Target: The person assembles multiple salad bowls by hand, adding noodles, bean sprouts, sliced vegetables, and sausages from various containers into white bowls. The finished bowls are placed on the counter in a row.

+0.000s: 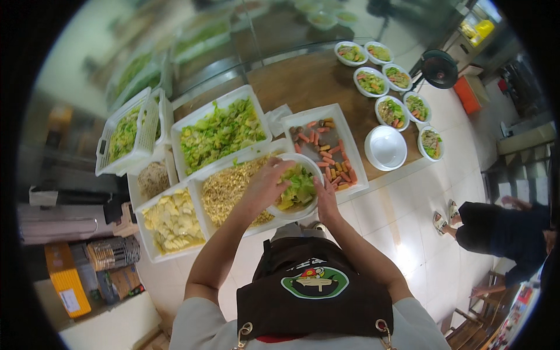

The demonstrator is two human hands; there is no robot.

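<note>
A round white bowl (317,204) of chopped lettuce (298,185) is over the front edge of the food trays, close to my body. My right hand (328,203) grips the bowl's right side, with the fingers up along the rim. From the left, my left hand (263,188) reaches over the rim, its fingers and thumb curled on the lettuce. Beneath my left hand lies a white tray of yellowish crumbly grain-like food (230,189). To the right is a white tray (357,156) of sausage pieces (335,157).
A tray of chopped lettuce (219,137), a white basket (125,137) of greens and a bin of pale yellow slices (172,220) stand left. Empty stacked bowls (385,148) and several filled bowls (371,82) stand right. A fan (438,69) and another person (496,233) are farther right.
</note>
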